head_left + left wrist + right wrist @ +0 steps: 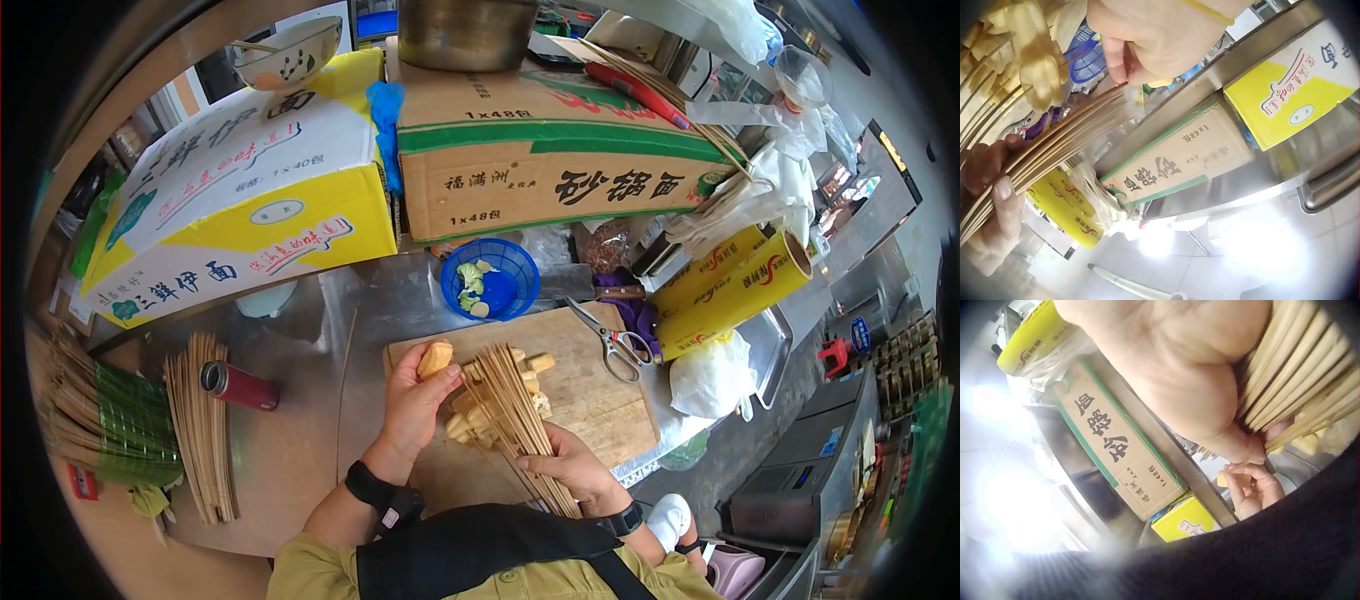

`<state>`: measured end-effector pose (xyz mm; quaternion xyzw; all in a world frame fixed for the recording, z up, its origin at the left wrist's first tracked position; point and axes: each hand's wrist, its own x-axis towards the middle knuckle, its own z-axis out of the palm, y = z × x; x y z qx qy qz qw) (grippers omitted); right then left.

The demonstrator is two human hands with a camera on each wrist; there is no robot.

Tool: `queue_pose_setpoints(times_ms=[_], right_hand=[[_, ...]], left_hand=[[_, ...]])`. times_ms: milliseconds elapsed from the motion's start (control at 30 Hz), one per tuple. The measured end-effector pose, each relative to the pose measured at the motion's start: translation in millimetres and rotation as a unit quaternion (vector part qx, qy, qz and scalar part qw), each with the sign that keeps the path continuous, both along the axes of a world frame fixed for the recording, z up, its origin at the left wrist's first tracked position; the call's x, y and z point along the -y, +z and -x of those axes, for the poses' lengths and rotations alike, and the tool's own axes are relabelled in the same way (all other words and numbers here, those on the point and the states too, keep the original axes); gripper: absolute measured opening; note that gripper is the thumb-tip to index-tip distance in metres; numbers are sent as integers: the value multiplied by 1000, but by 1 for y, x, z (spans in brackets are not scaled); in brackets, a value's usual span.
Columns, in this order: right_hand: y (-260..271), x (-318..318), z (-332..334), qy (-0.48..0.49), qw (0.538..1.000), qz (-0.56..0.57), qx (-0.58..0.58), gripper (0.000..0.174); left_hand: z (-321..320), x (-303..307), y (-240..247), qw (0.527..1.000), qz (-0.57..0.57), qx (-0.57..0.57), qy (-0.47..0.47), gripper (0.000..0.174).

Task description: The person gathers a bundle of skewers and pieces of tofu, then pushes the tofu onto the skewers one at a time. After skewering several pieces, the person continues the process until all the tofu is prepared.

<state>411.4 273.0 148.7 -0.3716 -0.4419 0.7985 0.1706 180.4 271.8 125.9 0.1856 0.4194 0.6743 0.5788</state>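
My left hand (408, 408) holds a pale yellow, chunky piece of food (435, 359) of unclear kind, fingertips around it. In the left wrist view that hand's fingertips are right at the tip of one skewer. My right hand (574, 468) grips a thick bundle of wooden skewers (512, 400), thumb across them, tips fanning up and away from me. Under the bundle, several similar yellow pieces (541, 362) lie heaped on a wooden cutting board (605, 405); the skewers partly hide them.
Scissors (612, 342) lie at the board's right edge. Behind stands a blue basket (512, 282) with cut vegetable pieces. Cardboard boxes (480, 190) line the back. Left are a red tumbler (245, 387) and more skewers (198, 430). Yellow rolls (735, 295) and a white bag (712, 378) stand right.
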Motion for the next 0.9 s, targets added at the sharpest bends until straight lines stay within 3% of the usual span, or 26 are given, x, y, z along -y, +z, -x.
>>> queue_pose_setpoints(times_ms=[100, 200, 433, 533, 633, 900], right_hand=[[6, 3, 5, -34, 999, -19, -14, 44], [-15, -1, -9, -36, 999, 7, -1, 36], [3, 4, -1, -14, 999, 28, -20, 31], [5, 2, -2, -12, 999, 39, -16, 29], [9, 3, -1, -15, 999, 44, -20, 28], [4, 1, -1, -2, 999, 37, -8, 26]], left_hand=[[2, 0, -2, 1000, -2, -25, 3, 35], [5, 3, -1, 1000, -2, -29, 3, 35], [4, 6, 5, 1000, -6, -10, -8, 33], [10, 7, 9, 997, -11, 75, -28, 34], [14, 9, 3, 995, -22, 89, -30, 36], [7, 10, 14, 999, -26, 23, -32, 36]])
